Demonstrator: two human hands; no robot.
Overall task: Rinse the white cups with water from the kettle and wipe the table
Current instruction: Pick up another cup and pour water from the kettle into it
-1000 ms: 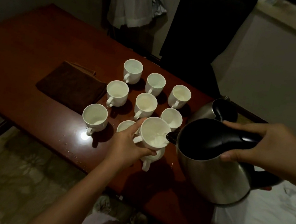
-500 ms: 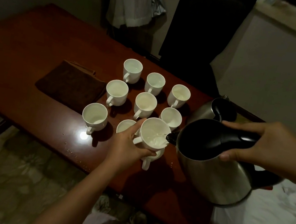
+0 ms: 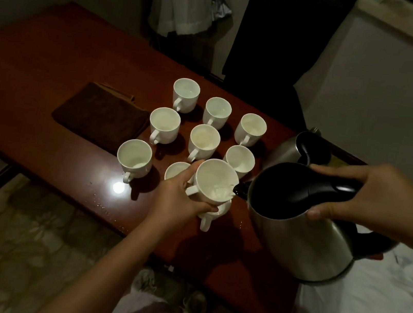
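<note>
Left hand [image 3: 179, 200] curled round a raised cup [image 3: 215, 180], thumb along its far side, fingers wrapped under near the handle. Cup held above another cup [image 3: 214, 211] on the table [image 3: 53, 56], tilted toward the kettle [image 3: 298, 219]. Right hand [image 3: 372, 196] clamped over the kettle's black lid and handle top, thumb on the near side, fingers on the far side. Kettle tipped, spout [image 3: 240, 189] at the cup's rim, water splashing inside. Eight more cups standing upright in a cluster beyond, handles toward the near edge, a little water in some. Brown cloth [image 3: 101, 115] lying flat left of the cluster, just beside the nearest cups. Second steel kettle [image 3: 293, 148] behind the first, at the table's right end. Droplets and a bright light reflection [image 3: 118, 187] on the near tabletop. Clothes [image 3: 186, 4] hanging beyond the far edge.
</note>
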